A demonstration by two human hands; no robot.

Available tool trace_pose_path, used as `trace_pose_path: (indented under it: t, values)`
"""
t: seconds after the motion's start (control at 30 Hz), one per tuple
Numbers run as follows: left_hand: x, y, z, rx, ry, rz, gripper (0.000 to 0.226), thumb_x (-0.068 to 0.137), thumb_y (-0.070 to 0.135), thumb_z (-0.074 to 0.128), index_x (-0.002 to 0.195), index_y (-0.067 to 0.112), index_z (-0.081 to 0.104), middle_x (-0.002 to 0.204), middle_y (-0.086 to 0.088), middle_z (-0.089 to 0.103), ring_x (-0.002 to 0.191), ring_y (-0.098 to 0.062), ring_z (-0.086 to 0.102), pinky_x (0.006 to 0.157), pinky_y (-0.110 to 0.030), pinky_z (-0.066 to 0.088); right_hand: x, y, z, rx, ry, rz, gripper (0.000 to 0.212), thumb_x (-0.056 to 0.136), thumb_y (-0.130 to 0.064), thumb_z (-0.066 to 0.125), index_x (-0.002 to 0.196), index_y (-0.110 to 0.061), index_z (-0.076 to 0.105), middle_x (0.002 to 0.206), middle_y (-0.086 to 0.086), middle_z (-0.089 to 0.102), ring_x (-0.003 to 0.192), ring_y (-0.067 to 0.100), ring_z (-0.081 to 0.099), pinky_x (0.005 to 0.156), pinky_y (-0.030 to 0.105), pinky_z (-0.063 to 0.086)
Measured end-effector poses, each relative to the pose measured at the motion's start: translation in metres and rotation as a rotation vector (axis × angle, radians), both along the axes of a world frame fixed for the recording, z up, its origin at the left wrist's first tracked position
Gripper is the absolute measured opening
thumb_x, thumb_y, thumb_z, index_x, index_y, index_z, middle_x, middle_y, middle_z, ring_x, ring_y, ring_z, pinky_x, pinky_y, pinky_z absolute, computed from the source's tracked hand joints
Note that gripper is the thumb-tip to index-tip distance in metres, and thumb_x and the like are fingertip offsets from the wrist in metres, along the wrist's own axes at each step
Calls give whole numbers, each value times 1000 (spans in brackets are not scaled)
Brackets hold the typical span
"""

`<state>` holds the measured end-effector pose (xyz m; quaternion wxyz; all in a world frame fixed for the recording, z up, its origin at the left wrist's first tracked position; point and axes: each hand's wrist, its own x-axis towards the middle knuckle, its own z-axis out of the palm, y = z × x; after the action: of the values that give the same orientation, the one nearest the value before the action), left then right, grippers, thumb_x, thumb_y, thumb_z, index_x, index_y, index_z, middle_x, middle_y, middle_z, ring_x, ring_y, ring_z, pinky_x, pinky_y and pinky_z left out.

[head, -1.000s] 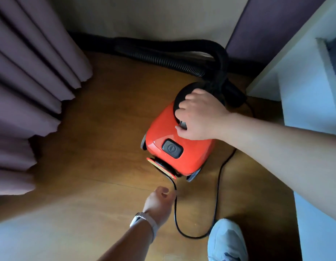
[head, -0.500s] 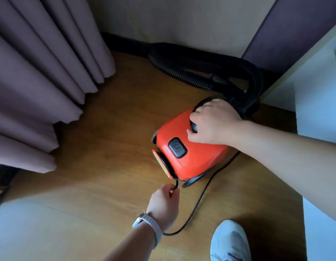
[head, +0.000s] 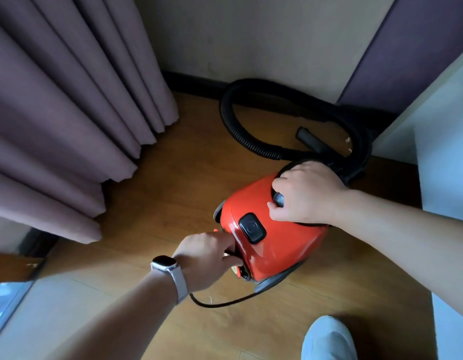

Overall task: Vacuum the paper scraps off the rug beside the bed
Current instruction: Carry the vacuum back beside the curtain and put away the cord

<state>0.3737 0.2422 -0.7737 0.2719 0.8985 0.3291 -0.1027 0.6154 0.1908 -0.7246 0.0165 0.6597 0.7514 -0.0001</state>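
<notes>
A red canister vacuum (head: 277,245) stands on the wooden floor (head: 173,193). My right hand (head: 307,193) grips the black carry handle on its top. My left hand (head: 208,258), with a watch on the wrist, is at the vacuum's rear end, fingers curled around the black power cord (head: 225,304) where it leaves the body. The cord loops along the floor under my wrist. The black ribbed hose (head: 243,141) curls behind the vacuum toward the wall, with a dark nozzle piece (head: 312,139) lying inside the loop. No rug or paper scraps are in view.
Mauve curtains (head: 69,120) hang down to the floor on the left. A pale bed edge (head: 443,157) runs along the right. A beige wall (head: 251,40) with dark skirting closes the back. My foot in a light slipper (head: 329,339) is at the bottom right.
My left hand moved up from the floor to the vacuum's rear and took hold of the cord at its outlet. The cord's loop has shortened. My right hand stayed on the handle.
</notes>
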Motion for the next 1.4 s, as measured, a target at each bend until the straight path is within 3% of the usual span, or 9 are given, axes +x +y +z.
trace_pose_path:
  t: [0.13,0.2,0.27,0.4,0.5,0.67,0.97,1.13,1.4]
  values:
    - [-6,19,-3,-75,-45,53,11,91,43,67,96,33,70,93,15,69,82,-8,62,74,-33,53,3,-5,-1,73,40,9,36,78,-55,50,63,-24,39,56,-6,51,57,21,56,60,34,52]
    - [-8,27,-3,-123,-118,157,1,90,34,71,89,34,72,83,17,68,70,0,60,63,-23,51,5,-8,-1,124,46,17,36,75,-55,50,61,-25,36,52,-7,46,50,19,49,54,32,51]
    - [-8,34,-4,-189,-170,266,12,90,27,73,81,35,70,70,16,68,52,0,54,48,-14,39,5,-9,0,154,53,27,37,73,-54,51,59,-25,33,52,-10,37,48,18,41,51,29,46]
    - [-8,41,-9,-278,-231,323,23,89,24,74,75,41,67,67,25,67,49,-5,51,46,-17,37,8,-13,5,177,61,33,41,72,-52,55,55,-27,28,50,-13,30,47,16,34,52,25,30]
    - [-8,48,-13,-301,-258,380,16,89,25,74,75,32,71,69,2,69,52,-11,49,47,-20,36,10,-13,11,123,76,-11,52,72,-55,57,55,-30,15,48,-13,21,46,15,34,51,24,24]
    - [-14,59,-24,-325,-244,417,12,91,25,72,80,27,73,68,1,68,55,-7,50,53,-21,39,17,-10,31,-235,122,-5,28,84,-58,55,83,-30,60,72,-7,57,70,19,57,67,30,46]
    - [-27,49,-52,-384,-199,497,20,98,20,62,82,28,70,58,4,58,52,-9,51,55,-28,45,15,-7,15,-99,113,-162,46,80,-67,51,66,-23,47,62,-7,50,62,18,53,60,31,46]
    - [-25,33,-53,-466,-273,599,30,102,19,54,76,23,69,57,5,55,48,-3,47,50,-13,41,15,-5,16,-85,112,-161,45,80,-66,52,69,-23,50,64,-8,51,64,18,54,59,29,43]
    - [-23,5,-48,-524,-281,739,26,106,22,43,100,18,68,56,-1,50,47,-12,42,48,-27,42,32,-7,30,-171,34,-197,20,83,-47,66,91,-28,67,74,-7,56,75,22,65,69,33,55]
